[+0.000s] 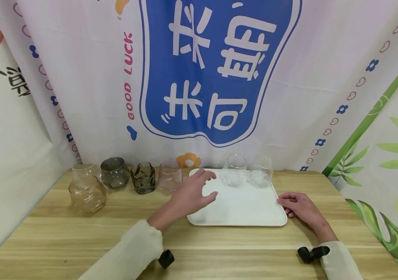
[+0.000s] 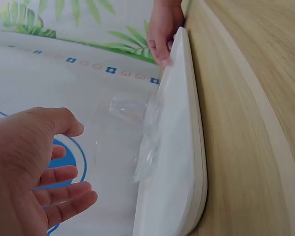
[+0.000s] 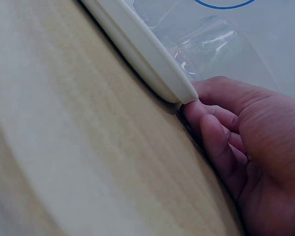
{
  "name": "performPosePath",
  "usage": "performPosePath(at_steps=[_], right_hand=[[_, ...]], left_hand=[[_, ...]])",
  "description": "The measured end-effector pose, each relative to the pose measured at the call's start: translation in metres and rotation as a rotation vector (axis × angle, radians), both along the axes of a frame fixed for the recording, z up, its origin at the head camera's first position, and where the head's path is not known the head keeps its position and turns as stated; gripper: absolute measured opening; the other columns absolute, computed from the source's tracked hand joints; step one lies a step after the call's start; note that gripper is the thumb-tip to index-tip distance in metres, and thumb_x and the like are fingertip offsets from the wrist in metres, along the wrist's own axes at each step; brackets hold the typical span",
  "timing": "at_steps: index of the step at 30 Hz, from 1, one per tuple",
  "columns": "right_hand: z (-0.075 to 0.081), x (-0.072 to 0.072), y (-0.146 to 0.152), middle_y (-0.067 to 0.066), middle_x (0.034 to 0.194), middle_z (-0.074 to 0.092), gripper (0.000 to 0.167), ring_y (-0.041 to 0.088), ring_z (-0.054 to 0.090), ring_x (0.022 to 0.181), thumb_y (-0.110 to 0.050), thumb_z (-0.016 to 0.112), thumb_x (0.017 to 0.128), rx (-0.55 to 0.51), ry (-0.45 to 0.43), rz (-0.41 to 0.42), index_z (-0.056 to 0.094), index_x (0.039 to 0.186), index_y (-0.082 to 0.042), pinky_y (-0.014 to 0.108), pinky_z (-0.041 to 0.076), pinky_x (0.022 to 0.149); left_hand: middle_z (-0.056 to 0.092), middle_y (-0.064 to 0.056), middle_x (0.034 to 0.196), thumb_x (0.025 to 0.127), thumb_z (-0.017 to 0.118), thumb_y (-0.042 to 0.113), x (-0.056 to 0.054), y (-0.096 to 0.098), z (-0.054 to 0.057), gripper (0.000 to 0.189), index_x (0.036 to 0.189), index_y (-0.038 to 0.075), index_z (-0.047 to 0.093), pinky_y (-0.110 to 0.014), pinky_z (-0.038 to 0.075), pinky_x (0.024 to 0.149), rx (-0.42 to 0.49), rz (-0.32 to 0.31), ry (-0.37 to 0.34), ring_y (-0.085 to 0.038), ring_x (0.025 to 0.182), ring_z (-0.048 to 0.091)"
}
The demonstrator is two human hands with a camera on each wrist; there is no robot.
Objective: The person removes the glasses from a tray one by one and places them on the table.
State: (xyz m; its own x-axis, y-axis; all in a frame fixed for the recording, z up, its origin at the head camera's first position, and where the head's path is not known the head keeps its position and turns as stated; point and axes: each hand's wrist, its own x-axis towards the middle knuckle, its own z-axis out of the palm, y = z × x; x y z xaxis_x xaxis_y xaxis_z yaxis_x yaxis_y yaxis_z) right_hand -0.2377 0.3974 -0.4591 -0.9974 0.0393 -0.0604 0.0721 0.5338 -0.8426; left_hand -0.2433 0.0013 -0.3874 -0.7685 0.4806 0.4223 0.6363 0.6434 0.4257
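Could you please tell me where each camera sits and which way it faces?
Head: worn on the head, looking forward and down over the wooden table to the printed backdrop; the left hand, right hand and cream sleeves show.
Left wrist: worn there, looking past the left hand across the white tray; the right hand also shows.
Right wrist: worn there, looking at the right hand pinching the tray's edge; only that hand shows.
Both wrist views share the tray, clear glassware and the right hand.

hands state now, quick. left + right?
Left hand: open, holding nothing, fingers loosely bent above the white tray.
Right hand: closed on the tray's right edge, pinching it between thumb and fingers.
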Motion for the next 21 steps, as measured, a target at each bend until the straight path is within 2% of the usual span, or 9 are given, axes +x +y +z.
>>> performPosePath(at_steps=[4, 9, 13, 16, 21], right_hand=[[-0.001, 0.0, 0.0, 0.006, 0.081, 0.067, 0.043, 0.016, 0.063, 0.071, -0.031, 0.073, 0.098, 0.009, -0.005, -0.004, 0.068, 0.12, 0.007, 0.027, 0.056, 0.058], [-0.001, -0.001, 0.001, 0.006, 0.082, 0.067, 0.043, 0.017, 0.063, 0.071, -0.031, 0.073, 0.098, 0.003, -0.008, -0.004, 0.068, 0.12, 0.006, 0.028, 0.056, 0.059], [-0.002, -0.001, 0.002, 0.006, 0.082, 0.067, 0.044, 0.017, 0.063, 0.071, -0.031, 0.073, 0.098, -0.004, -0.014, -0.006, 0.068, 0.12, 0.006, 0.028, 0.056, 0.059], [-0.003, -0.002, 0.002, 0.006, 0.082, 0.067, 0.043, 0.017, 0.063, 0.071, -0.032, 0.073, 0.098, 0.002, -0.007, -0.007, 0.068, 0.12, 0.006, 0.028, 0.056, 0.058], [-0.004, -0.004, 0.005, 0.007, 0.082, 0.067, 0.044, 0.017, 0.063, 0.072, -0.033, 0.073, 0.098, 0.007, -0.004, -0.009, 0.068, 0.119, 0.005, 0.028, 0.056, 0.059]], left_hand=[[0.058, -0.005, 0.126, 0.091, 0.076, 0.035, -0.01, 0.021, -0.005, 0.052, 0.136, 0.014, 0.059, -0.038, 0.056, 0.077, 0.008, -0.006, -0.043, -0.022, 0.097, 0.064], [0.051, -0.008, 0.142, 0.091, 0.076, 0.041, -0.025, 0.046, -0.015, 0.071, 0.15, 0.014, 0.048, -0.048, 0.054, 0.093, 0.043, 0.034, -0.148, -0.028, 0.117, 0.06], [0.047, -0.009, 0.146, 0.09, 0.078, 0.04, -0.038, 0.062, -0.024, 0.077, 0.154, 0.013, 0.043, -0.048, 0.051, 0.099, 0.086, 0.063, -0.189, -0.027, 0.129, 0.053], [0.045, -0.012, 0.149, 0.089, 0.08, 0.036, -0.047, 0.071, -0.028, 0.08, 0.154, 0.011, 0.041, -0.048, 0.05, 0.101, 0.134, 0.086, -0.203, -0.028, 0.132, 0.049], [0.036, -0.012, 0.158, 0.09, 0.081, 0.037, -0.062, 0.084, -0.032, 0.089, 0.16, 0.013, 0.032, -0.048, 0.046, 0.107, 0.189, 0.139, -0.275, -0.03, 0.141, 0.042]])
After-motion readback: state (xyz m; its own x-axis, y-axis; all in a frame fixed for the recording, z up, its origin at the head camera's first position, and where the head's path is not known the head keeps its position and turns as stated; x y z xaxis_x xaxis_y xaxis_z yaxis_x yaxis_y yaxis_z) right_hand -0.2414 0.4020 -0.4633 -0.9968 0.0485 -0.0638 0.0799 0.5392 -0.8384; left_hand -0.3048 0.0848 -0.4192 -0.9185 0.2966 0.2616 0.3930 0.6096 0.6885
